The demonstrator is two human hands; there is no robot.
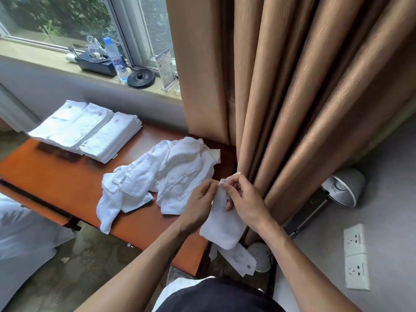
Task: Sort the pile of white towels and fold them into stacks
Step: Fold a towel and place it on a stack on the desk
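A small white towel (221,226) hangs in front of me over the table's right end. My left hand (201,201) grips its upper left edge, and my right hand (244,199) pinches its top corner between thumb and fingers. Its lower end with a dark logo dangles below the table edge. A loose pile of white towels (157,176) lies on the orange-brown table (63,183), just left of my hands. Folded white towels in stacks (85,129) sit side by side at the table's far left end.
Tan curtains (304,97) hang right behind my hands. A desk lamp (342,188) and wall sockets (356,255) are at the right. The windowsill holds a water bottle (116,59), a black tray, a kettle base and a card stand. White bedding (20,239) lies at the left.
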